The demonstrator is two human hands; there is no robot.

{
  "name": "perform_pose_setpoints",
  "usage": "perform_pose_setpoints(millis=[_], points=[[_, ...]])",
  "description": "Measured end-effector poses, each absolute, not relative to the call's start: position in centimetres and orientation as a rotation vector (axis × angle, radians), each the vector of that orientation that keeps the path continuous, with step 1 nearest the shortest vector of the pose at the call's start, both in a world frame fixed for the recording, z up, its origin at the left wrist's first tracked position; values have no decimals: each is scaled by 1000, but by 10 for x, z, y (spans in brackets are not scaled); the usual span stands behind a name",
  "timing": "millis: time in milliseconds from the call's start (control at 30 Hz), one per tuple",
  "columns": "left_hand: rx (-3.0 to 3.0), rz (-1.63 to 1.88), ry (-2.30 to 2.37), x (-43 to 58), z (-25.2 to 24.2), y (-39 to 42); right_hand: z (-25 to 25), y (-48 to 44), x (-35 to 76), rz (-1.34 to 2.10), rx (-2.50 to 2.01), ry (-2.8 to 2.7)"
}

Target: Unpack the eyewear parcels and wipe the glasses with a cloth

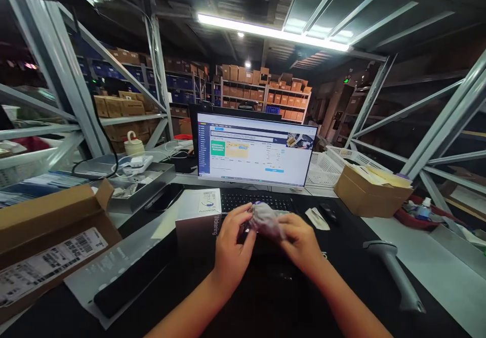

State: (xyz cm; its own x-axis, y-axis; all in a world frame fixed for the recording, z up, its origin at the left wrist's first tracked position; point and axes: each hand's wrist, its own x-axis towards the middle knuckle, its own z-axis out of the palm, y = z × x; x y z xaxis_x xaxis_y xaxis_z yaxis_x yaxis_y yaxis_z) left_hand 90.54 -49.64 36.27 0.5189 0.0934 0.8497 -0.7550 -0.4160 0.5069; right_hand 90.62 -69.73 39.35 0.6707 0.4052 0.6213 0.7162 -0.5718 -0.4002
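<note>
A small greyish, plastic-wrapped bundle (265, 220) is held up in front of the keyboard (237, 201); what is inside it I cannot make out. The fingers of my left hand (232, 237) pinch its left end. At its right end, my right hand (301, 239) grips the crinkled plastic between thumb and fingers. Just left of my left hand stands a box with a white printed top and dark side (195, 226). Behind both hands a monitor (254, 151) shows a web page with coloured panels.
An opened cardboard box (49, 226) with a label lies at the left, beside a translucent plastic sleeve (114, 272). To the right are a barcode scanner (395, 272), a mouse (327, 213), a crumpled paper (317, 218) and a carton of papers (370, 191). Metal rack posts flank the desk.
</note>
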Motion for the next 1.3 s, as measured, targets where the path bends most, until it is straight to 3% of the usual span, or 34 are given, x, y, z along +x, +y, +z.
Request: perform_pose_setpoints(millis=[100,367,700,833,1033,1200,1300], points=[[1806,1227,-676,908,355,-488,413,-699,897,-405,-2357,-962],[1913,1401,-960,902,344,-476,444,-685,885,-453,-2371,-1126],[2120,1321,-1044,904,359,-470,429,-709,921,-904,-2389,-1300],[2154,1320,-984,903,355,-473,430,-722,932,-770,-2458,-1189],[1905,1148,-800,910,341,-483,423,-706,923,-547,-2117,-1014],[1865,1201,-700,914,336,-486,435,-705,905,-148,-2025,-935],[1876,1258,-738,909,331,-489,434,-703,900,-251,-2014,-823]])
